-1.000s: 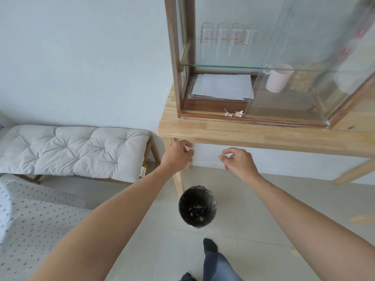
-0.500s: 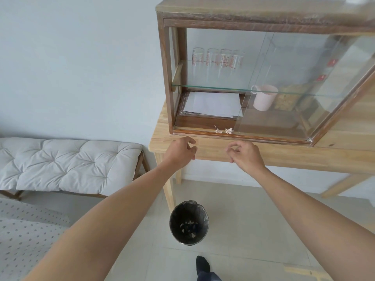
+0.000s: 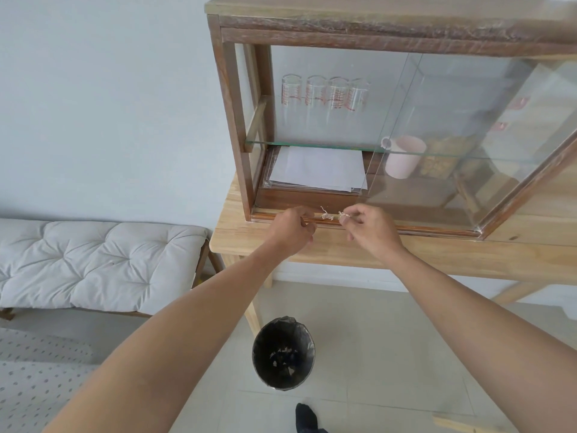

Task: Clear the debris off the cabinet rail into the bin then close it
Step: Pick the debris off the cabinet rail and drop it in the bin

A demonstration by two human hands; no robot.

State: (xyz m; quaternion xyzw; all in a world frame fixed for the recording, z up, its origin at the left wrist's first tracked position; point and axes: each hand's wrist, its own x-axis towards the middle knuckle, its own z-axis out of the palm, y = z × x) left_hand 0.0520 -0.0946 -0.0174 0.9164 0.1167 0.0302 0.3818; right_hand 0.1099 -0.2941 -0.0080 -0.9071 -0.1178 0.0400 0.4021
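A wooden cabinet (image 3: 231, 120) with glass sliding doors stands on a light wood table. Its left side is open; the glass door (image 3: 437, 135) is slid to the right. Pale, stringy debris (image 3: 327, 214) lies on the bottom rail (image 3: 437, 230). My right hand (image 3: 371, 228) pinches the right end of the debris between thumb and forefinger. My left hand (image 3: 292, 228) rests at the rail just left of the debris, fingers curled, nothing visible in it. A black-lined bin (image 3: 283, 354) with scraps inside stands on the floor below.
Inside the cabinet are white papers (image 3: 315, 167), measuring glasses (image 3: 324, 95) and a pink cup (image 3: 404, 156). The table (image 3: 437, 257) juts toward me. A cushioned white bench (image 3: 93, 264) stands to the left. My foot (image 3: 307, 421) is near the bin.
Both hands rose from below the table edge to the cabinet rail. My right hand has pinched the debris. The view tilted upward.
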